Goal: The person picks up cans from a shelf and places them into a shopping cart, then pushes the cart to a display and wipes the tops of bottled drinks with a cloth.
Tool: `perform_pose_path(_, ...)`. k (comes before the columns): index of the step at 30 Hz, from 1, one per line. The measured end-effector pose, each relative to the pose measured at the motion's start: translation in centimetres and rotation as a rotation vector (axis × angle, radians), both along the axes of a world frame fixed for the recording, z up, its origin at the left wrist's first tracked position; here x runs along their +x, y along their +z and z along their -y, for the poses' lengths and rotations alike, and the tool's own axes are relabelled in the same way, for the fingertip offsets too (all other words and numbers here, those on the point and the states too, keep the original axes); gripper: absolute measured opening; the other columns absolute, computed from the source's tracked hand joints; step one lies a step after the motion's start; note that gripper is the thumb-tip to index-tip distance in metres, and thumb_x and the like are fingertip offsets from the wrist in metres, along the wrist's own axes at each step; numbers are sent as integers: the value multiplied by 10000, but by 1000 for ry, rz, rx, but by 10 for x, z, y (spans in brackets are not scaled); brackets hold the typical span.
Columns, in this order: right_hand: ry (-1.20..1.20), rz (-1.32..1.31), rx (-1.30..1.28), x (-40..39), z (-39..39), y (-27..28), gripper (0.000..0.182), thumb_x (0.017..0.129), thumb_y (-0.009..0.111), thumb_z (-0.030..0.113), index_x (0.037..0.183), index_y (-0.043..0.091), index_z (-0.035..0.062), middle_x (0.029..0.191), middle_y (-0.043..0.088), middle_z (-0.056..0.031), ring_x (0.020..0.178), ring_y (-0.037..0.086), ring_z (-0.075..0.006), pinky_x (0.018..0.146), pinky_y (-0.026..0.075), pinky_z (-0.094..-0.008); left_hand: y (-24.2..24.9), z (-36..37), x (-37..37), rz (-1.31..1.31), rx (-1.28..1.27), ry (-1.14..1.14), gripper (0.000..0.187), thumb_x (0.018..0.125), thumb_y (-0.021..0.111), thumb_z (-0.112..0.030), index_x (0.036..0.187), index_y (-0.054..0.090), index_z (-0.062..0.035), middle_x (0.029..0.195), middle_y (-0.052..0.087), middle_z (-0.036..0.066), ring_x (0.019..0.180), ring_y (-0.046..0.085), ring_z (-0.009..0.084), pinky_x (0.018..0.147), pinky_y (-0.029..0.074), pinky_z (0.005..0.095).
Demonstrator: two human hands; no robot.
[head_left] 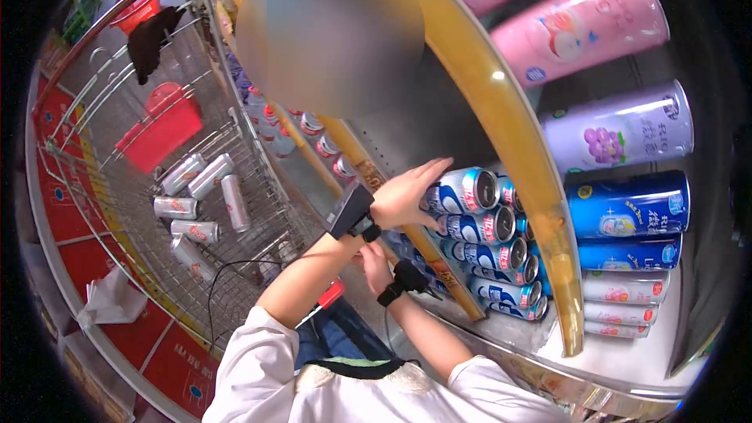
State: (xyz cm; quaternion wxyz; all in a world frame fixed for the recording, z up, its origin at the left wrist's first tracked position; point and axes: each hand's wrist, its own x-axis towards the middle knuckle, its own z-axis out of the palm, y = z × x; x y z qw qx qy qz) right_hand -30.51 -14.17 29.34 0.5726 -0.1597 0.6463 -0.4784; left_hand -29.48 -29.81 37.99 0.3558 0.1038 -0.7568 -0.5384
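Observation:
My left hand (pixel 403 197) reaches across to a stack of blue and silver drink cans (pixel 475 236) on the shelf. Its fingers are stretched and the thumb is apart, right at the end of the uppermost can (pixel 462 190). A dark box-shaped device (pixel 350 210) is strapped at that wrist. Lower down, my right hand (pixel 376 268) is beside the left forearm, its fingers partly hidden behind it. A black band with a small device (pixel 397 282) circles the right wrist.
A wire shopping cart (pixel 266 202) stands at left, with several silver cans (pixel 210 176) and a red container (pixel 160 127) in it. A yellow shelf edge (pixel 501 86) curves beside the stack. Pink cans (pixel 583 27), a purple can (pixel 619 135) and blue cans (pixel 627 205) line the right.

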Motion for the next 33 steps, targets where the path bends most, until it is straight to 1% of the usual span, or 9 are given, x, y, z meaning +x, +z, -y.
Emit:
perform_pose_path(4,58,-189,-50,24,27,0,322,906,414,144,1211,423,38,1113,516,-29,960,513,-121,841,414,-273,8,-6,69,-105,76,483,653,641,725,-130,1201,415,-3,1180,453,182,1096,460,322,923,384,352)
perform_pose_path(8,253,-451,-107,47,65,-48,219,906,424,169,1058,518,42,984,559,-33,927,514,-136,820,401,-267,-56,-16,151,-198,696,1114,323,742,610,-56,1040,498,-6,993,532,90,921,533,184,816,424,290)
perform_pose_path(10,261,-697,-54,70,93,-51,208,879,448,195,884,569,27,789,574,-42,810,531,-131,710,413,-290,-113,-15,193,65,739,1251,300,748,583,-54,1034,498,-12,955,540,101,893,541,206,799,429,301)
perform_pose_path(17,-101,-615,-102,83,106,-150,284,838,424,213,628,476,28,600,518,-27,538,501,-107,483,366,-276,-311,-10,258,775,458,1341,485,644,666,-200,1047,476,-9,956,544,178,879,544,342,756,443,416)
perform_pose_path(20,-89,-695,6,91,107,-128,267,854,397,208,687,481,18,576,415,-79,575,417,-194,591,363,-329,-334,1,261,1015,464,1200,600,611,707,-175,1111,422,-7,962,537,202,885,538,373,739,447,450)
perform_pose_path(23,-267,-586,9,92,101,-141,263,856,432,226,709,541,37,658,546,-20,551,517,-114,502,399,-255,-352,12,252,1049,678,1178,792,560,760,-140,1213,331,-8,992,518,222,917,523,386,767,442,460)
perform_pose_path(26,-94,-827,59,84,87,-151,259,870,429,238,780,557,31,674,558,-22,559,523,-114,519,415,-246,-389,2,236,1092,466,1331,859,557,767,-167,1251,284,-12,1028,500,237,963,504,396,781,435,464)
perform_pose_path(30,-256,-804,-89,91,94,-154,319,872,403,249,726,552,8,610,541,-33,535,503,-124,518,413,-271,-347,26,233,1041,726,1141,791,517,758,-247,1165,373,-5,897,574,213,818,563,384,720,453,455)
perform_pose_path(33,-46,-809,-16,87,97,-133,337,856,386,241,674,542,4,572,518,-41,535,495,-136,508,397,-297,-294,30,231,807,990,1153,640,531,741,-299,1000,460,34,826,601,208,759,591,355,695,456,413)
